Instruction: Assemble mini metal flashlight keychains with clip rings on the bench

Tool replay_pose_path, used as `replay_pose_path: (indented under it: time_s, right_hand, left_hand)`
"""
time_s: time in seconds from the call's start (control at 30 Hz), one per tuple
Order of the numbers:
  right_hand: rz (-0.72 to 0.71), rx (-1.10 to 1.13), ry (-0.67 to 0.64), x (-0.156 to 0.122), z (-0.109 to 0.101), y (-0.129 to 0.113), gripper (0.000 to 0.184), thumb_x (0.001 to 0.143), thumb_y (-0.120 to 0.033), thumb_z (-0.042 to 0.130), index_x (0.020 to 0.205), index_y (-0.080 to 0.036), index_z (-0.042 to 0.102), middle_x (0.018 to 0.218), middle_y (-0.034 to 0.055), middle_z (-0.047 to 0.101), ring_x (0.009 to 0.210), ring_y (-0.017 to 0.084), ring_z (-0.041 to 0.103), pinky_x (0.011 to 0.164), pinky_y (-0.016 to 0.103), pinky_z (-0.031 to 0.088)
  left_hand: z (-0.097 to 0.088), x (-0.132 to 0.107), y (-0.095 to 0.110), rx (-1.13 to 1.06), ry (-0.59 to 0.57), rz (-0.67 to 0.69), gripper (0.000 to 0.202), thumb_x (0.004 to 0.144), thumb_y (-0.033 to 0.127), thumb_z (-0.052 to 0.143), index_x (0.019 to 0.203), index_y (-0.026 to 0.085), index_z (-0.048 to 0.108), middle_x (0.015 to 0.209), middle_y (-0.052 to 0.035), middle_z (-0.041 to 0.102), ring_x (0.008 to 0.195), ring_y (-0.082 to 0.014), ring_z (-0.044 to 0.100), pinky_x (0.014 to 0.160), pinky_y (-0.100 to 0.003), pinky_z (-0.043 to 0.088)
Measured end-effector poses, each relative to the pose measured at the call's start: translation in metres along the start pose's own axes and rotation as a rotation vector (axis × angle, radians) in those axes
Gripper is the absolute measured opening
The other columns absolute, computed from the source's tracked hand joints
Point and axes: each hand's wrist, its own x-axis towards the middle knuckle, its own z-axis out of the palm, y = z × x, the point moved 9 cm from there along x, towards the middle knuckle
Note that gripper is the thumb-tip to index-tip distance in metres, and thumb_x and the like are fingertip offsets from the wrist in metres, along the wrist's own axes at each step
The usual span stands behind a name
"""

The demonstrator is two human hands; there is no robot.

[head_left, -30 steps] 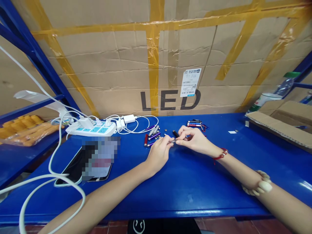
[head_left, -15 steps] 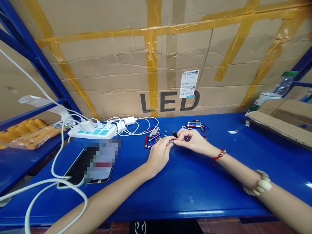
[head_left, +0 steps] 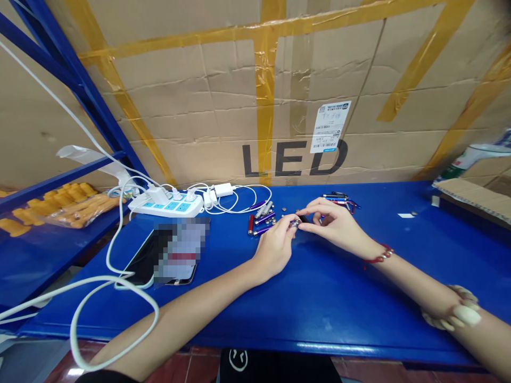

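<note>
The left hand (head_left: 275, 247) and right hand (head_left: 339, 226) are pinching 1 silvery part (head_left: 294, 223), handling apparently unfinished; loose tubes (head_left: 265, 218) are lying toward the tabletop's (head_left: 319, 303) back edge.

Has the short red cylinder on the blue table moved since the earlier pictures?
No: the red cylinder still appears below the black L on the cardboard box.

This looks like a small workshop or stockroom: a blue metal rack (head_left: 90, 98) stands beside a blue worktop (head_left: 255, 308), backed by a big taped carton (head_left: 215, 117) printed "LED" and bearing 1 shipping label (head_left: 330, 127). Small coloured tubes (head_left: 250, 225), a plugged-up power strip (head_left: 163, 206), bagged orange goods (head_left: 91, 205) and red floor tiles (head_left: 179, 367) suit that.
</note>
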Motion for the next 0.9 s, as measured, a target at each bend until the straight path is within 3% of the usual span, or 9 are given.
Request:
replay_pose_path:
  time_s: [0.2,0.47,0.63,0.9]
  right_hand:
    - [0.017,0.026,-0.022,0.000,0.003,0.001,0.025,0.074,-0.039,0.063,0.089,-0.020,0.069,0.089,0.0055,0.055,0.054,0.007,0.045,0.040,0.021,0.035]
    - [-0.009,0.105,0.011,0.001,-0.001,0.000,0.016,0.070,-0.036,0.067,0.072,-0.021,0.070,0.081,0.0050,0.058,0.069,0.014,0.053,0.049,0.023,0.040]
    - [0.054,0.139,0.016,0.002,-0.001,0.008,0.019,0.067,-0.037,0.070,0.077,-0.021,0.071,0.083,0.0051,0.057,0.070,0.014,0.053,0.051,0.024,0.041]
    - [0.091,0.263,-0.107,0.002,0.005,0.015,0.014,0.063,-0.032,0.073,0.063,-0.019,0.069,0.083,0.0032,0.057,0.078,0.013,0.055,0.074,0.029,0.044]
  left_hand:
    - [0.000,-0.001,-0.003,0.023,0.001,-0.038,0.025,0.091,0.025,0.029,0.109,0.021,0.047,0.083,-0.0003,0.059,0.077,-0.0127,0.055,0.071,-0.025,0.040]
    - [-0.002,-0.001,-0.001,0.056,0.004,-0.047,0.026,0.092,0.027,0.029,0.107,0.021,0.049,0.079,0.0008,0.058,0.074,-0.0120,0.054,0.071,-0.024,0.039]
    - [0.000,0.001,-0.003,0.029,-0.022,-0.037,0.027,0.092,0.027,0.028,0.106,0.020,0.050,0.075,0.0017,0.056,0.071,-0.0112,0.052,0.069,-0.023,0.038]
    - [0.006,0.000,0.006,0.030,-0.103,0.053,0.024,0.092,0.025,0.026,0.091,0.019,0.049,0.074,0.0017,0.053,0.068,-0.0107,0.050,0.066,-0.022,0.036]
